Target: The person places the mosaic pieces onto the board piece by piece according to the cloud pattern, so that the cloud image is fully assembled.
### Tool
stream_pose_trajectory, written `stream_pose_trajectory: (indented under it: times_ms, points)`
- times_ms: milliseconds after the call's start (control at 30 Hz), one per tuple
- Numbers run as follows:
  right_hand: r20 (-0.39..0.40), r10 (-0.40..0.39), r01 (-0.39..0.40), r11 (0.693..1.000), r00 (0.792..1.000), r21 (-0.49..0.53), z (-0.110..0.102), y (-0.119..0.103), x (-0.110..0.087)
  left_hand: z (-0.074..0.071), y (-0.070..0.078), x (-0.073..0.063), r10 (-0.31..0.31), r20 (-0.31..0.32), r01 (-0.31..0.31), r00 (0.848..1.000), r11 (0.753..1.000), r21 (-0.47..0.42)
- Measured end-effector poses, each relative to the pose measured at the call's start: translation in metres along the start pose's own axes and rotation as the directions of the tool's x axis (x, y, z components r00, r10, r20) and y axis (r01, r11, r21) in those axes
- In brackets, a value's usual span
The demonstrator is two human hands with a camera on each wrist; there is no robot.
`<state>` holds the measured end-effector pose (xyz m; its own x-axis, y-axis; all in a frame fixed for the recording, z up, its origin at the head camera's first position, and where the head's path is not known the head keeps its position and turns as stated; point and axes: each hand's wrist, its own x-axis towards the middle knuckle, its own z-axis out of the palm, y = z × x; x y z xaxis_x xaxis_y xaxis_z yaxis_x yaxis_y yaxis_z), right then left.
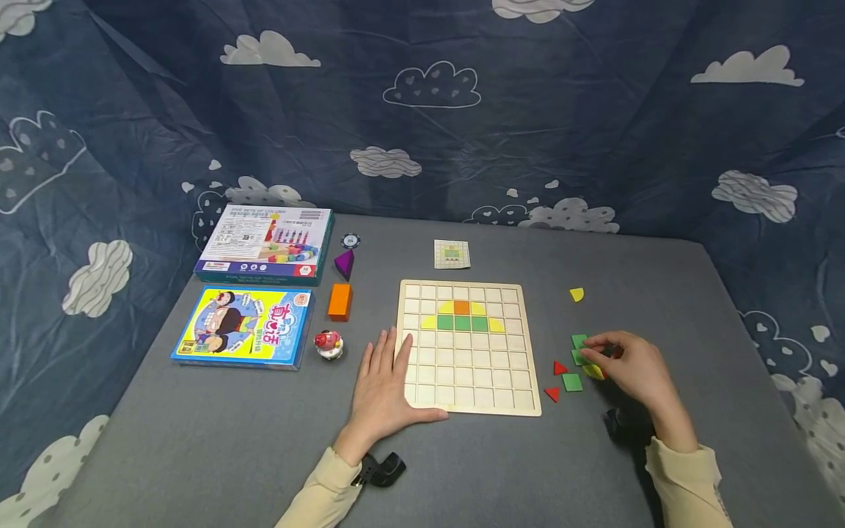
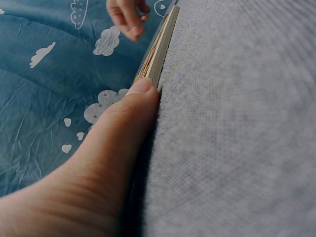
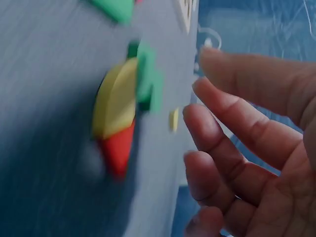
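Observation:
A wooden grid board (image 1: 472,378) lies on the grey table, with orange, green and yellow pieces in two rows near its top. My left hand (image 1: 383,396) rests spread at its lower left corner, fingers along the left side; its thumb (image 2: 123,118) touches the front edge in the left wrist view. To the right, my right hand (image 1: 630,363) hovers over a small pile, thumb and fingers apart and holding nothing. Below it are a yellow curved piece (image 3: 116,101) overlapping a red piece (image 3: 117,150), and green squares (image 3: 147,76). Two red triangles (image 1: 560,367) and another green square (image 1: 572,383) lie nearby.
Behind the board lies a pattern card (image 1: 452,254); a lone yellow piece (image 1: 577,295) is at right. On the left are two boxes (image 1: 244,326), an orange block (image 1: 339,302), a purple piece (image 1: 345,265), a round chip (image 1: 350,240) and a small toy (image 1: 328,345).

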<state>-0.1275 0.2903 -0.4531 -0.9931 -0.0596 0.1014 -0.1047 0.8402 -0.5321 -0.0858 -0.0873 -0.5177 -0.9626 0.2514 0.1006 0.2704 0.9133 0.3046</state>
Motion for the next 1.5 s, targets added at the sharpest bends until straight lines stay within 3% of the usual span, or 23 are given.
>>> stream_pose_trajectory:
  times_ms: [233,400,733,967,1200,1333,1500]
  points:
    - [0.063,0.017,-0.013,0.998,0.998,-0.063,-0.006,0.015,-0.013,-0.001,0.000,-0.001,0.001,-0.004,-0.001,1.000,1.000,-0.005]
    - [0.086,-0.012,0.017,0.998,0.996,-0.057,-0.002,0.023,-0.016,0.000,-0.001,0.000,0.007,-0.013,-0.008,1.000,1.000,-0.006]
    - [0.033,-0.135,0.137,0.987,0.990,-0.086,0.004,0.035,-0.014,0.000,-0.002,-0.001,0.023,-0.041,-0.024,0.999,1.000,-0.014]
    - [-0.020,-0.143,0.140,0.985,0.990,-0.100,0.005,0.033,-0.013,0.001,-0.002,-0.001,0.031,-0.057,-0.031,0.998,0.999,-0.012]
    - [-0.096,-0.053,0.051,0.998,0.994,-0.021,0.009,0.017,-0.013,0.000,-0.001,-0.001,0.016,-0.026,-0.016,1.000,1.000,-0.012]
    - [-0.029,-0.017,0.019,0.997,0.999,0.070,0.018,-0.009,-0.006,-0.002,-0.001,-0.001,0.002,-0.008,-0.002,1.000,1.000,-0.010]
    - [0.082,-0.054,0.040,0.986,0.995,0.159,0.037,-0.049,0.010,-0.002,0.000,-0.001,0.002,-0.007,-0.002,1.000,1.000,-0.013]
